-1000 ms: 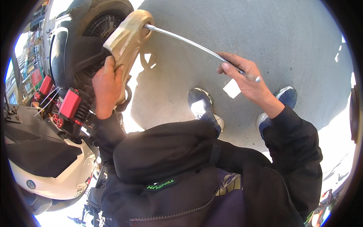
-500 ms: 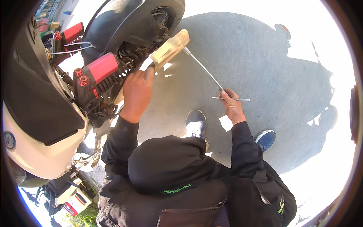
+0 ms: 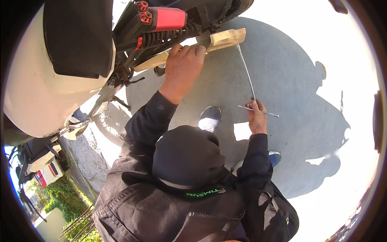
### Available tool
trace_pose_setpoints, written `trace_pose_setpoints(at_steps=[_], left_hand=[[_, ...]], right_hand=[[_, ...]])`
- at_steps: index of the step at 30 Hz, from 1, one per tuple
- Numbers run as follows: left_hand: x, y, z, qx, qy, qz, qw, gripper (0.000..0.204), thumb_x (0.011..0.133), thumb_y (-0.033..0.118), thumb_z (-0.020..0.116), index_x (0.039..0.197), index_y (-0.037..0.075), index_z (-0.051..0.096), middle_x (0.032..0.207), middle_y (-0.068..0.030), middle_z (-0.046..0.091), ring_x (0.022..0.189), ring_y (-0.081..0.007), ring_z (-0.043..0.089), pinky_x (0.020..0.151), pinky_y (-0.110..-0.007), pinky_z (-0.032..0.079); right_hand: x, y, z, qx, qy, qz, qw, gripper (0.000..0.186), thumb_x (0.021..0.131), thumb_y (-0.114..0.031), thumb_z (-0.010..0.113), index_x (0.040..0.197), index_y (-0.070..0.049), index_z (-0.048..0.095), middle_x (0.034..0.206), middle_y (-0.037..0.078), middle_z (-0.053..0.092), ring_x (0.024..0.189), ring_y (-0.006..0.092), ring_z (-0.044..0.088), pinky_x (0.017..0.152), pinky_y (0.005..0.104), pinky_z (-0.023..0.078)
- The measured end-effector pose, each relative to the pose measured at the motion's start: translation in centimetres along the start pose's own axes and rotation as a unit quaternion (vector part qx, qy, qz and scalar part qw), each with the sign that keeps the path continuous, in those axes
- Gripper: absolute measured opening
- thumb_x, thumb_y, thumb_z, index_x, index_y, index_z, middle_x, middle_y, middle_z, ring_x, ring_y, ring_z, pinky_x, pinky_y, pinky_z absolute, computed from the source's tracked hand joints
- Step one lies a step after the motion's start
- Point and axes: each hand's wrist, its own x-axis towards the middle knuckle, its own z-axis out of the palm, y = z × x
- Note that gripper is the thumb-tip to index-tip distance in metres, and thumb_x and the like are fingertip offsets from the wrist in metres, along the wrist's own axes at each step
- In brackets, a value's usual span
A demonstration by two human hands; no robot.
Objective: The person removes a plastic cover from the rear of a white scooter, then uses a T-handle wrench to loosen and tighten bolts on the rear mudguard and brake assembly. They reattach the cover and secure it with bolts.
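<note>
**Left hand (image 3: pixel 184 71) is gripping a tan arm (image 3: pixel 227 39) on a scooter (image 3: pixel 30 88); right hand (image 3: pixel 257 117) is holding a wrench (image 3: pixel 247 72)**

The left hand is lying across the tan arm, its fingers curling over the near edge and closing on it; the fingertips are hiding behind the arm, so how hard they are pressing cannot be told. The tan arm is running low along the side of the scooter, its right end jutting out over the grey ground (image 3: pixel 290 88). The long wrench is meeting that right end with its tip and slanting down toward the person; the right hand is closing around the spot where the shaft is joining the crossbar (image 3: pixel 269 113) — fingers wrapping it, both ends of the bar poking out.

Just above the left hand, a dark spring (image 3: pixel 171 37) is sitting beside a red block (image 3: pixel 168 19); two red knobs (image 3: pixel 144 12) are showing at its left end; farther left, a black panel (image 3: pixel 78 40) is covering part of the scooter's white body. One shoe (image 3: pixel 210 118) is resting on the ground between the forearms; the other (image 3: pixel 275 158) is peeking out beside the right sleeve (image 3: pixel 256 155). At the lower left, another white vehicle (image 3: pixel 49 174) is standing — greenery (image 3: pixel 64 201) is growing near it.
</note>
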Motion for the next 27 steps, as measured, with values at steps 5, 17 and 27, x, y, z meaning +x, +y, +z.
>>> trace_pose_setpoints(at_steps=[5,17,27], left_hand=[[-0.3,-1.0,0.0,0.028,-0.021,-0.035,0.999,0.018,0.083,0.004,0.063,0.1,0.004,0.062,0.077,-0.0068,0.069,0.085,-0.0251,0.068,0.082,-0.036,0.049],[-2.0,-1.8,1.1,-0.061,0.04,-0.019,0.997,0.029,0.087,0.004,0.059,0.116,0.006,0.063,0.084,-0.0057,0.069,0.084,-0.0248,0.067,0.081,-0.04,0.05],[-2.7,-2.8,2.0,-0.066,0.026,-0.065,0.995,0.027,0.084,-0.001,0.057,0.109,0.004,0.063,0.081,-0.011,0.066,0.079,-0.0296,0.067,0.079,-0.041,0.051]], right_hand=[[-0.7,-0.8,0.9,-0.016,-0.004,-0.013,1.0,0.031,0.095,-0.014,0.077,0.118,0.004,0.068,0.094,0.005,0.069,0.085,0.0154,0.064,0.092,0.0345,0.053],[-0.5,-1.2,0.4,-0.062,-0.025,0.015,0.998,0.029,0.095,-0.016,0.077,0.116,0.003,0.07,0.087,0.004,0.068,0.083,0.0147,0.062,0.086,0.0303,0.051],[-0.8,-2.2,1.7,-0.099,-0.013,-0.014,0.995,0.026,0.1,-0.013,0.07,0.119,0.005,0.067,0.083,0.0,0.062,0.074,0.0102,0.056,0.097,0.0378,0.053]])
